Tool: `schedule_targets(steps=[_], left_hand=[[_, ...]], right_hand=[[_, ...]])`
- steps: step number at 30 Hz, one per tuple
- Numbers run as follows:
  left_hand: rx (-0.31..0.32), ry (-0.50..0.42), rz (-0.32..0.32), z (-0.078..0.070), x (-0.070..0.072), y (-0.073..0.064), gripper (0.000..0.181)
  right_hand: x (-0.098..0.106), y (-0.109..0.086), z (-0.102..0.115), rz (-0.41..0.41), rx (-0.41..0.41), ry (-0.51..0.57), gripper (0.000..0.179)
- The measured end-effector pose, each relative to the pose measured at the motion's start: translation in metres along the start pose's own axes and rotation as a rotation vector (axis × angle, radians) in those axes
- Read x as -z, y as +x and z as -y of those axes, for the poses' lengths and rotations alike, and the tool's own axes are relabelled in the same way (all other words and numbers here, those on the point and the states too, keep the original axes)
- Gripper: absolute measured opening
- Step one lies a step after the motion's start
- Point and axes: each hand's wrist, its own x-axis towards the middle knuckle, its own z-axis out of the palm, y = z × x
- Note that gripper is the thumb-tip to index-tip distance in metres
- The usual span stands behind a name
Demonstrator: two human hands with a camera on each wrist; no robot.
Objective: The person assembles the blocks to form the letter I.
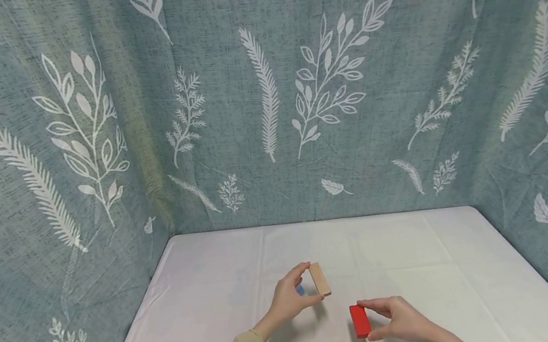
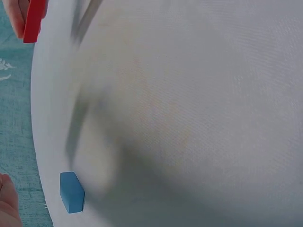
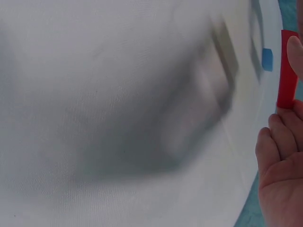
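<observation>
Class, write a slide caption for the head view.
Left fingers pinch a wooden block, right fingers a red block, over a white tablecloth.

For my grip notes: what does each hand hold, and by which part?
Left hand: wooden block, near both ends. Right hand: red block, near both ends.

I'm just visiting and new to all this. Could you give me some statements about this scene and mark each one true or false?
1. The person's left-hand grip holds a tan, wood-coloured rectangular block. True.
2. The right-hand grip is empty. False: it holds a bright red rectangular block.
3. A small blue angular block lies on the white cloth-covered table, held by neither hand. True.
4. The tan block and the red block touch each other. False: there is a gap between them.
5. A blue-green fabric curtain with white leaf prints hangs behind the table. True.
</observation>
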Motion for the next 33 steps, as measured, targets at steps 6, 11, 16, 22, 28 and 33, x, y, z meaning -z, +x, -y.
schedule_targets(steps=[6, 11, 16, 22, 28, 33], left_hand=[[0.014, -0.001, -0.002, 0.001, 0.000, -0.002, 0.075], [0.016, -0.001, 0.000, 0.002, 0.000, -0.003, 0.075], [0.015, 0.001, -0.002, 0.003, 0.000, -0.004, 0.074], [0.016, 0.005, -0.001, 0.002, 0.000, -0.004, 0.074], [0.021, -0.004, 0.001, 0.000, 0.000, -0.005, 0.073], [0.017, 0.002, 0.008, 0.000, -0.001, -0.005, 0.072]], right_hand=[[-0.005, 0.002, -0.003, 0.015, 0.020, -0.035, 0.068], [-0.010, 0.004, -0.002, 0.029, 0.015, -0.067, 0.065], [-0.016, 0.003, 0.001, 0.040, 0.022, -0.074, 0.064], [-0.021, 0.002, 0.001, 0.038, -0.001, -0.118, 0.062], [-0.027, 0.002, 0.000, 0.052, -0.087, -0.093, 0.060], [-0.029, -0.001, -0.001, 0.058, -0.076, -0.139, 0.059]])
